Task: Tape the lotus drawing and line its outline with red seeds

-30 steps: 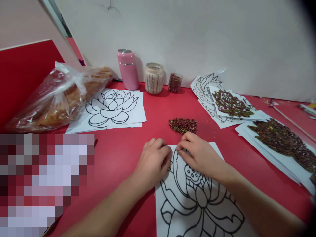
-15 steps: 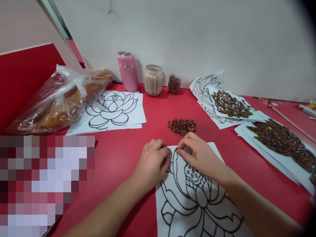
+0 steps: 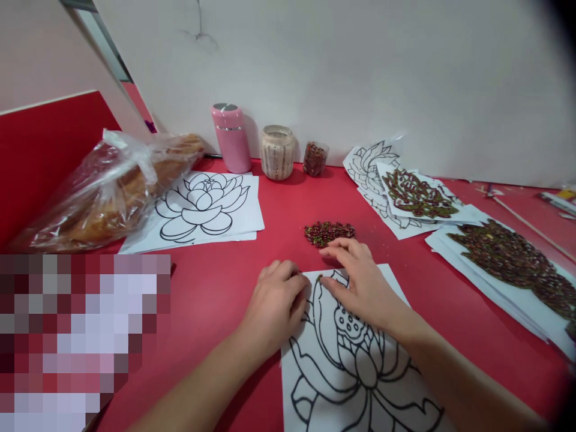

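A sheet of paper point(image 3: 333, 390) with a black-outlined lotus drawing lies in front of me. My left hand point(image 3: 279, 303) rests at its upper left edge, fingers curled in and their tips hidden; what they hold, if anything, does not show. My right hand point(image 3: 353, 279) hovers over the top of the sheet, thumb and forefinger apart with nothing between them. Close to the thumb tip, a small bean point(image 3: 319, 278) sits at the tip of a drawn petal. Just beyond the right hand is a heap of red and green beans point(image 3: 328, 233) on the red table point(image 3: 216, 294).
At the back stand a pink bottle point(image 3: 231, 141), a whitish jar point(image 3: 278, 153) and a small clear cup of beans point(image 3: 315, 159). Bread in a plastic bag point(image 3: 130, 186) overlaps a lotus print point(image 3: 211, 210) at left. Bean-covered sheets point(image 3: 508, 264) lie at right, near a thin stick point(image 3: 531, 222).
My right thumb and forefinger have parted from their pinch, and the small bean stays on the petal tip. My left hand keeps its place on the sheet. The view has tilted slightly.
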`<action>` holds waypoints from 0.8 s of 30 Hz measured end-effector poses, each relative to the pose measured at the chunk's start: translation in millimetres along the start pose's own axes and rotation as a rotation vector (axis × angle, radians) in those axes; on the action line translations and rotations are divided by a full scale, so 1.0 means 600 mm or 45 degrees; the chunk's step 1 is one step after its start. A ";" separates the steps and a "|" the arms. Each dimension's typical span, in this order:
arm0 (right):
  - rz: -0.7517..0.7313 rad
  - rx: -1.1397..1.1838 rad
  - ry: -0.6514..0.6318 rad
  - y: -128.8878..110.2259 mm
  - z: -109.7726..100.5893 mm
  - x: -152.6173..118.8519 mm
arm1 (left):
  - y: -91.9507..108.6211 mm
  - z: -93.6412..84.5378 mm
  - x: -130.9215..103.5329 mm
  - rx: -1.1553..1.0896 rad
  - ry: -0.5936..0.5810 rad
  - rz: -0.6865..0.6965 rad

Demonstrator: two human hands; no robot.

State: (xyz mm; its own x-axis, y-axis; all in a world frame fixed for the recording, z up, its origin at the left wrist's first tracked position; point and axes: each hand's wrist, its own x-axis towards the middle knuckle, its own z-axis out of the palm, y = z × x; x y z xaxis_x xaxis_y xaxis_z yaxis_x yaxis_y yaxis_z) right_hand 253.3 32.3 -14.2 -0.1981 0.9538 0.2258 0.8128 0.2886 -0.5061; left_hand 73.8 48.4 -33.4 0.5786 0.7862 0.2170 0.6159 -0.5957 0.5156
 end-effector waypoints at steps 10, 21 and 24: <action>0.000 -0.076 -0.004 0.001 0.006 0.005 | 0.001 0.002 0.000 0.001 0.023 0.004; 0.002 -0.038 -0.029 0.001 0.006 0.000 | 0.003 -0.001 0.001 0.010 0.007 0.004; 0.003 -0.035 -0.015 0.000 0.009 0.001 | 0.002 0.001 0.001 0.007 0.022 0.002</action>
State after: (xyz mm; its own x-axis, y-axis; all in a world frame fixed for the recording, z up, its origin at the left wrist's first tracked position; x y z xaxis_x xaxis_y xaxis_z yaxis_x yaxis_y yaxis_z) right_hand 250.0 33.0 -18.5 -0.2025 0.9555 0.2144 0.8281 0.2839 -0.4833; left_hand 75.2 47.9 -32.9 0.5699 0.7882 0.2322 0.6180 -0.5974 0.5111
